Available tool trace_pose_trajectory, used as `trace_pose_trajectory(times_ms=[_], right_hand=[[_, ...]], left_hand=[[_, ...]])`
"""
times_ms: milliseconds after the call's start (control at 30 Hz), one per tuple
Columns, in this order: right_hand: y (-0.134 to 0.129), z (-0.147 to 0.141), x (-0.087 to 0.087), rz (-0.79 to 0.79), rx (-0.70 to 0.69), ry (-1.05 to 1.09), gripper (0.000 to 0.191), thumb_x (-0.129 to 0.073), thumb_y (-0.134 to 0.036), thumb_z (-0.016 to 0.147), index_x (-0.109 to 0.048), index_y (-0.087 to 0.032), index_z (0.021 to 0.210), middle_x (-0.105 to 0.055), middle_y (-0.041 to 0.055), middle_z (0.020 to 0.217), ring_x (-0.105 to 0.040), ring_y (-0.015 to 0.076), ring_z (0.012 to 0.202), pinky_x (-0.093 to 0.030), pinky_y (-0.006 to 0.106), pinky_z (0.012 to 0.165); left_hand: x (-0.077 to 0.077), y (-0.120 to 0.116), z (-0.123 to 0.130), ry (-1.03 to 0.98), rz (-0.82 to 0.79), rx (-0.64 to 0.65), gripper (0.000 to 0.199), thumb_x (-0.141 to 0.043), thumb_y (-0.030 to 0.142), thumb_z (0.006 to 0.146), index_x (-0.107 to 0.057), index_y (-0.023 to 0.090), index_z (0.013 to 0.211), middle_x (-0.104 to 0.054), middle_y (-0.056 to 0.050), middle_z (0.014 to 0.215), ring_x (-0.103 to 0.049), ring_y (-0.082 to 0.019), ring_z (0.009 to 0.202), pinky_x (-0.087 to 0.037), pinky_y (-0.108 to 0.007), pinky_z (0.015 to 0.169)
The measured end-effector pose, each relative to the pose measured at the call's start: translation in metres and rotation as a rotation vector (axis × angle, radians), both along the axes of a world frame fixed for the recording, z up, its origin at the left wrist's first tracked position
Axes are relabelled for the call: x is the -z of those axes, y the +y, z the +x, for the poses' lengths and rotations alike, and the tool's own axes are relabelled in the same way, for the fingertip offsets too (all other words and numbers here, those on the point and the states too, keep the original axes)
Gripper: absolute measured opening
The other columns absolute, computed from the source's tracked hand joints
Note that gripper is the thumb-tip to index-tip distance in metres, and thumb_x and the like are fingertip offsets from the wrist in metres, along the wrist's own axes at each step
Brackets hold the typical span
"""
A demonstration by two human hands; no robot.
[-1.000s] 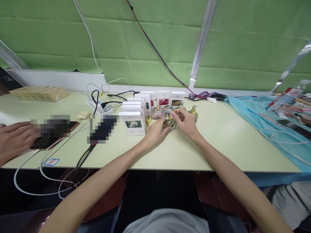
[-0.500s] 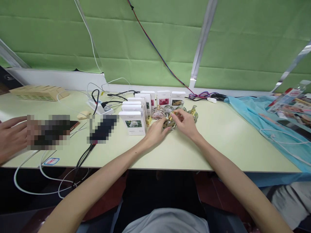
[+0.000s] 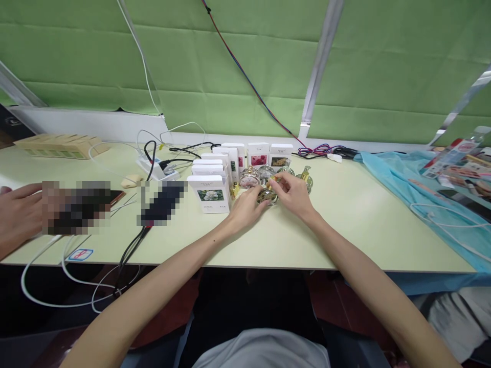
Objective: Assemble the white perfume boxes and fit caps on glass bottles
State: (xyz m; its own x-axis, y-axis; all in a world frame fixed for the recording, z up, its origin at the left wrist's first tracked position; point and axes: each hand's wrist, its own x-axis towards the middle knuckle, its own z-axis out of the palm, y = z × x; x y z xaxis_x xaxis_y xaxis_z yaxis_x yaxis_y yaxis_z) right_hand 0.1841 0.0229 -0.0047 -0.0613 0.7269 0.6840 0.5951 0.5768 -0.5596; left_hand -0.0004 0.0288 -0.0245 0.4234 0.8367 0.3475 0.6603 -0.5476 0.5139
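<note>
Near the middle of the table, my left hand [image 3: 247,207] grips the left side of a round glass bottle [image 3: 267,195]. The fingers of my right hand [image 3: 293,194] are pinched on the gold neck at the top of that same bottle. Just behind stand more round bottles, one with a pinkish face [image 3: 249,177] and one of clear glass [image 3: 266,171]. Another round bottle with a gold top [image 3: 306,175] is right of my right hand, partly hidden by it. White boxes with flower pictures [image 3: 210,195] stand in a row to the left and behind.
At the left, another person's hand [image 3: 19,217] lies by a blurred phone. A power strip [image 3: 157,168] with cables sits left of the boxes. Farther right are a blue plastic sheet [image 3: 399,189] and a clear drink bottle [image 3: 452,153]. Yellowish cartons [image 3: 61,146] stand at the back left.
</note>
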Motion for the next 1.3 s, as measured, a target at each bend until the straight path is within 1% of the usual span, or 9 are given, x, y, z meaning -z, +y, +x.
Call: trace_pose_trajectory(times_ms=[167, 333, 500, 733, 867, 1100, 1300], right_hand=[[0.0017, -0.0003, 0.0015, 0.005, -0.011, -0.014, 0.034, -0.057, -0.05, 0.098, -0.069, -0.018, 0.092, -0.059, -0.0004, 0.064, -0.047, 0.0142, 0.054, -0.041, 0.029, 0.061], [0.0025, -0.0009, 0.0032, 0.014, -0.007, -0.027, 0.036, -0.056, -0.05, 0.098, -0.071, -0.018, 0.096, -0.064, 0.0017, 0.067, -0.05, 0.0152, 0.056, -0.043, 0.03, 0.062], [0.0031, -0.0005, 0.0038, 0.018, 0.002, -0.038, 0.036, -0.056, -0.048, 0.098, -0.073, -0.016, 0.098, -0.067, 0.0036, 0.069, -0.052, 0.0161, 0.057, -0.045, 0.031, 0.064], [0.0027, -0.0009, 0.0053, 0.014, -0.002, -0.039, 0.037, -0.055, -0.048, 0.099, -0.075, -0.016, 0.103, -0.071, 0.0051, 0.074, -0.054, 0.0163, 0.058, -0.047, 0.031, 0.066], [0.0031, -0.0011, 0.0053, 0.02, -0.006, -0.032, 0.038, -0.055, -0.049, 0.099, -0.075, -0.016, 0.102, -0.069, 0.0047, 0.073, -0.053, 0.016, 0.058, -0.046, 0.031, 0.066], [0.0026, -0.0002, 0.0017, 0.007, 0.014, -0.002, 0.049, -0.056, -0.064, 0.095, -0.072, -0.018, 0.089, -0.059, 0.0014, 0.063, -0.049, 0.0159, 0.056, -0.043, 0.031, 0.062], [0.003, 0.0003, 0.0025, -0.014, 0.029, 0.003, 0.043, -0.061, -0.061, 0.093, -0.068, -0.019, 0.086, -0.053, -0.0019, 0.061, -0.047, 0.0146, 0.056, -0.04, 0.029, 0.062]], left_hand=[[0.0022, 0.002, -0.0007, -0.012, 0.003, 0.016, 0.031, -0.061, 0.034, 0.097, -0.061, 0.02, 0.125, -0.073, -0.013, 0.118, -0.068, -0.033, 0.113, -0.052, -0.044, 0.096], [0.0033, 0.0025, -0.0007, -0.029, 0.011, 0.025, 0.035, -0.06, 0.035, 0.097, -0.06, 0.019, 0.128, -0.073, -0.013, 0.119, -0.069, -0.033, 0.113, -0.053, -0.044, 0.097], [0.002, 0.0011, 0.0002, -0.014, 0.0, 0.018, 0.036, -0.059, 0.036, 0.098, -0.059, 0.019, 0.13, -0.073, -0.013, 0.116, -0.07, -0.033, 0.106, -0.054, -0.045, 0.093], [0.002, 0.0014, -0.0002, -0.022, -0.001, 0.026, 0.037, -0.061, 0.035, 0.097, -0.059, 0.02, 0.13, -0.073, -0.012, 0.121, -0.069, -0.033, 0.112, -0.053, -0.045, 0.098], [0.001, 0.0012, 0.0002, -0.027, 0.0, 0.034, 0.038, -0.06, 0.035, 0.097, -0.059, 0.02, 0.131, -0.072, -0.013, 0.123, -0.067, -0.033, 0.117, -0.052, -0.045, 0.1], [0.0007, 0.0004, 0.0005, -0.026, -0.01, 0.032, 0.038, -0.06, 0.036, 0.097, -0.059, 0.019, 0.132, -0.072, -0.013, 0.122, -0.068, -0.033, 0.113, -0.052, -0.044, 0.097], [-0.0003, -0.0013, 0.0009, -0.027, -0.016, 0.031, 0.04, -0.06, 0.035, 0.097, -0.059, 0.018, 0.133, -0.073, -0.012, 0.119, -0.07, -0.03, 0.1, -0.054, -0.04, 0.086]])
